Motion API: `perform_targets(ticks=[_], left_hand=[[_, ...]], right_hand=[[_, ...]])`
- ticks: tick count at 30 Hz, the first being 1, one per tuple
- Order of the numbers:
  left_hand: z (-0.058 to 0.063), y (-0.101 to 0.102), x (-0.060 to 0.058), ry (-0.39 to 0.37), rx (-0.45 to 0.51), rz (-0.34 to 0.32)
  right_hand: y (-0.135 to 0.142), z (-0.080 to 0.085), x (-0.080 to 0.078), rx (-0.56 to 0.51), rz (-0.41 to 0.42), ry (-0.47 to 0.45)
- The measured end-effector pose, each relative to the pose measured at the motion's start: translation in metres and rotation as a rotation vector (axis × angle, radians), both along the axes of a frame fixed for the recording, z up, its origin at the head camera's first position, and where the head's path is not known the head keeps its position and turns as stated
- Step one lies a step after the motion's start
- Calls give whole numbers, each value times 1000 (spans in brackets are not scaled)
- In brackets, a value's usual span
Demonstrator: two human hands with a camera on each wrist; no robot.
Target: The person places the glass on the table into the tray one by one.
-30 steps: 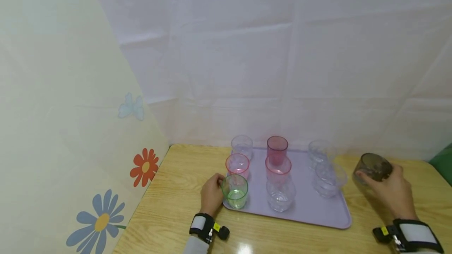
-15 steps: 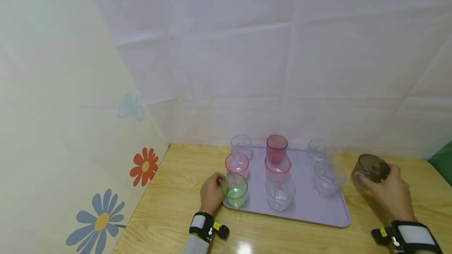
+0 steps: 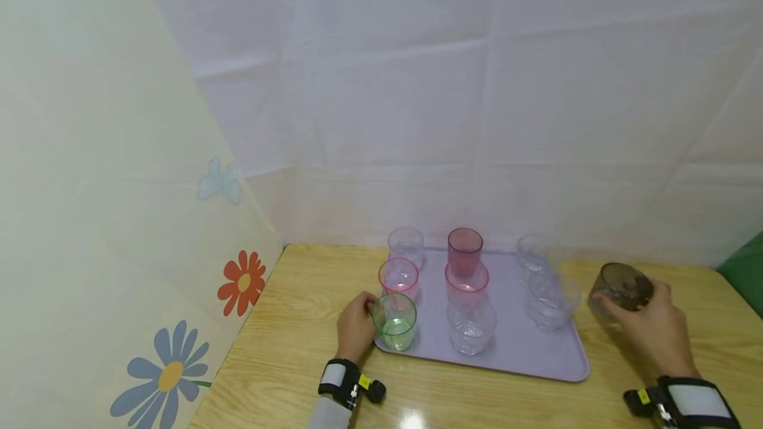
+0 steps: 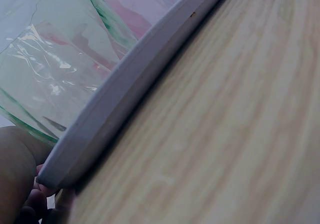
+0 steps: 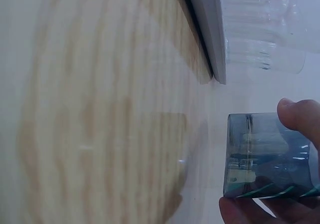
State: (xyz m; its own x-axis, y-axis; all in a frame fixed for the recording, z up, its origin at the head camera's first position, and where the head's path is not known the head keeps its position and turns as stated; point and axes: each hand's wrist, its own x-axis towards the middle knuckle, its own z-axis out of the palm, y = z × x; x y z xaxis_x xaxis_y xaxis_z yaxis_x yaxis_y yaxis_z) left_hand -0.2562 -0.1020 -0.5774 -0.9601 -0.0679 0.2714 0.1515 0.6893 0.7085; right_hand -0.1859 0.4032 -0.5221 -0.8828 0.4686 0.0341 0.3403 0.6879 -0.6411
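My right hand (image 3: 661,330) grips a smoky grey glass tumbler (image 3: 622,288) to the right of the lilac tray (image 3: 524,353). In the right wrist view, the tumbler (image 5: 265,154) is held upright above the table, thumb on one side and fingers on the other. My left hand (image 3: 355,328) holds the tray's front left corner, right beside a green glass (image 3: 396,333). In the left wrist view, fingertips (image 4: 42,188) curl at the tray's end (image 4: 75,166), and the green-rimmed glass (image 4: 50,68) stands just inside the rim.
Pink-rimmed glasses (image 3: 398,277), a taller deep-pink glass (image 3: 465,253) and several clear glasses (image 3: 471,333) stand in rows on the tray. The wooden table (image 3: 286,349) meets a white sheet (image 3: 381,118) behind and a flowered panel (image 3: 173,379) on the left.
My right hand has shifted slightly left and down with the grey tumbler, toward the tray. The left hand stays at the tray's corner, and the glasses on the tray keep their places.
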Motion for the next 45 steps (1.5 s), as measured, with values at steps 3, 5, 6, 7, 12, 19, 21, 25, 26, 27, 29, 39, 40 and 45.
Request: perform_targets(ticks=[3, 5, 6, 7, 12, 19, 21, 25, 26, 27, 29, 39, 40, 45], left_hand=[[0, -1, 0, -12, -5, 1], [0, -1, 0, -15, -3, -4], [0, -1, 1, -15, 0, -7], [1, -1, 1, -16, 3, -10], [1, -1, 1, -18, 6, -12], [0, 0, 0, -11, 4, -12], [0, 0, 0, -1, 5, -16], [1, -1, 0, 7, 7, -17], [1, 0, 0, 4, 6, -15], [1, 0, 0, 0, 6, -13], [1, 0, 0, -5, 5, -11], [1, 0, 1, -21, 9, -16], [1, 0, 1, -23, 11, -16], [0, -1, 0, -16, 14, -19]], right_hand=[[-3, 0, 1, -9, -9, -4], [-5, -1, 2, -16, -13, -6], [-6, 0, 3, -18, -15, -9], [-7, 0, 3, -19, -14, -10], [-9, 0, 4, -15, -19, -9], [-11, 0, 6, -18, -20, 0], [-12, 1, 7, -18, -15, 5], [-15, 2, 9, -18, -11, -3], [-15, 2, 9, -20, -9, -2], [-16, 3, 10, -21, -9, -1], [-17, 3, 10, -22, -10, 2], [-20, 2, 15, -30, -7, -22], [-21, 1, 15, -29, -5, -23], [-20, 0, 17, -28, 2, -23]])
